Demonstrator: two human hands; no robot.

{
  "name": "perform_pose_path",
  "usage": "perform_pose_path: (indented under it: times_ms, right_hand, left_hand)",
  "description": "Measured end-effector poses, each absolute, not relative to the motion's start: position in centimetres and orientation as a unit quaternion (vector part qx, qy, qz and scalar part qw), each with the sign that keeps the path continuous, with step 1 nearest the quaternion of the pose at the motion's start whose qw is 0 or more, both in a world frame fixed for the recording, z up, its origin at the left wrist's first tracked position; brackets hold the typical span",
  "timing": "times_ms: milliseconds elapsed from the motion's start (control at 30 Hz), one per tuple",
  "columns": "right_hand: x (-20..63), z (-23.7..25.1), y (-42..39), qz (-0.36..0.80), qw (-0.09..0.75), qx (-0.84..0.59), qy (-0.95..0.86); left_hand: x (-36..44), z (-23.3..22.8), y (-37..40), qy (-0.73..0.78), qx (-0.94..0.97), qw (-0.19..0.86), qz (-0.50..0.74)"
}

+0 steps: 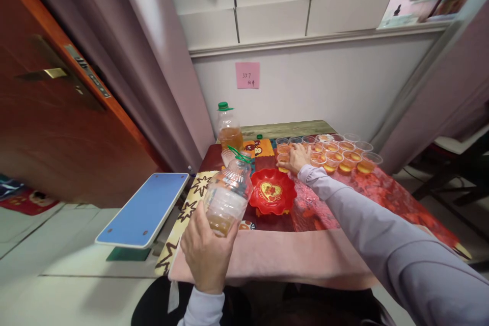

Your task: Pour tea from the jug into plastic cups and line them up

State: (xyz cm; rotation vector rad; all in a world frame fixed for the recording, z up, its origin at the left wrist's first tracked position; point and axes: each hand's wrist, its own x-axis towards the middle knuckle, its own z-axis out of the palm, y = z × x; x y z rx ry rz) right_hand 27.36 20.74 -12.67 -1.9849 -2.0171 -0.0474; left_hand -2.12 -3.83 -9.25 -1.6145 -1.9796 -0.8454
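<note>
Here your left hand [206, 249] is clamped around a clear bottle [226, 196] near the worktop's [305, 254] near-left edge; it tilts neck-up toward the far right, a little amber liquid pooled at its base. Beyond stands a green-capped bottle [229, 127], part-filled. The red dish [273, 191] sits centre. Your right hand [296, 159] lies spread among amber-filled cups [344, 153], fingertips hidden.

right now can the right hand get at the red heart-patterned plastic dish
Probably yes. The right hand rests among the clear plastic cups of amber liquid, just beyond the red heart-patterned plastic dish, with nothing between them. The left hand holds a clear plastic bottle beside it.
</note>
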Motion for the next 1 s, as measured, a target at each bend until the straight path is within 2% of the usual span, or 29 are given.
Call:
perform_pose_path:
  times_ms: [500, 667, 767, 867, 1000]
  right_hand:
    - [27.1, -11.9, 19.7, -0.012, 0.179, -0.707, -0.684]
    - [27.8, -10.9, 14.8, -0.054, 0.316, -0.66, -0.679]
    - [28.4, -12.1, 10.5, 0.014, 0.348, -0.661, -0.665]
    - [28.3, -14.5, 7.4, 0.121, 0.3, -0.696, -0.641]
    - [27.6, -16.7, 6.7, 0.169, 0.28, -0.705, -0.629]
  left_hand:
    - [-2.2, -9.5, -3.9, -0.72, -0.586, 0.222, -0.297]
    - [-2.3, -9.5, -3.9, -0.719, -0.584, 0.215, -0.308]
    - [-2.3, -9.5, -3.9, -0.719, -0.585, 0.204, -0.315]
    - [-2.5, -9.6, -3.9, -0.723, -0.579, 0.198, -0.321]
    - [-2.7, -9.7, -4.0, -0.722, -0.578, 0.191, -0.331]
